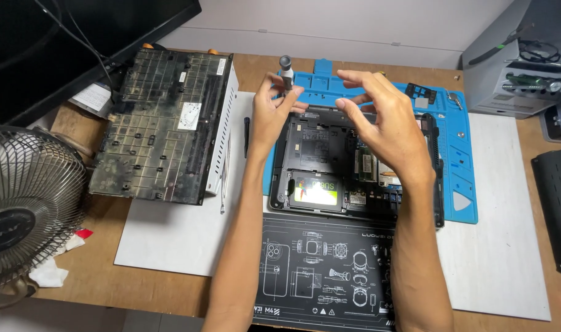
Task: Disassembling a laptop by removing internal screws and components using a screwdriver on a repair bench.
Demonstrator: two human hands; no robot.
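Screwdriver (286, 72) tip hidden behind left hand (272, 114) fingers (291, 98)

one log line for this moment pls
left hand: holds screwdriver upright | right hand: open, fingers spread above opened laptop | laptop on blue mat | removed cover at left

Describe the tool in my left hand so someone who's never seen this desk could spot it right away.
Start at the opened laptop lying on the blue mat in the middle of the desk. At its top left corner the left hand holds a slim grey screwdriver upright. It is the only tool raised above the desk, with a round cap on top.
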